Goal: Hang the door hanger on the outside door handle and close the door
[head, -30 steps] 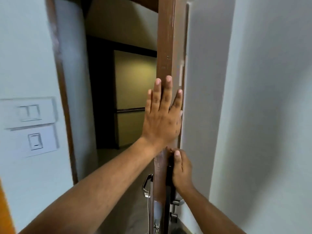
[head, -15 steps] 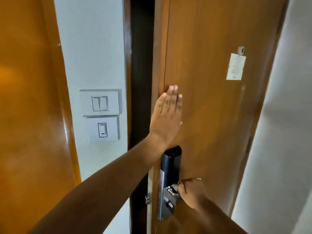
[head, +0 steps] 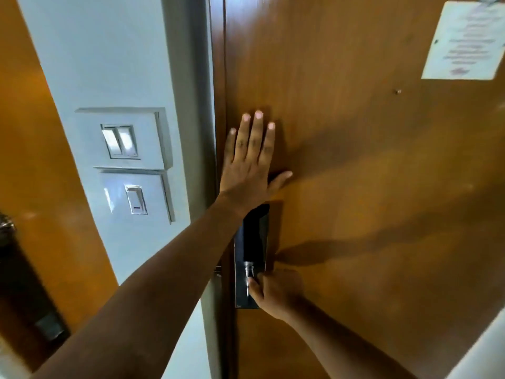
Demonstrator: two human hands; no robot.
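The brown wooden door fills the right of the view and lies flush against its frame, with no gap showing. My left hand lies flat on the door near its left edge, fingers spread and pointing up. Below it sits a black lock plate with a silver inside handle. My right hand is closed around that handle. The door hanger and the outside handle are hidden behind the door.
A white wall strip left of the frame carries a double switch and a single switch. Another brown panel stands at the far left. A white paper notice is stuck high on the door.
The door swung from wide open onto the corridor to flush with the frame. My left hand stayed pressed on it, and my right hand moved from the door's edge to the inside handle.
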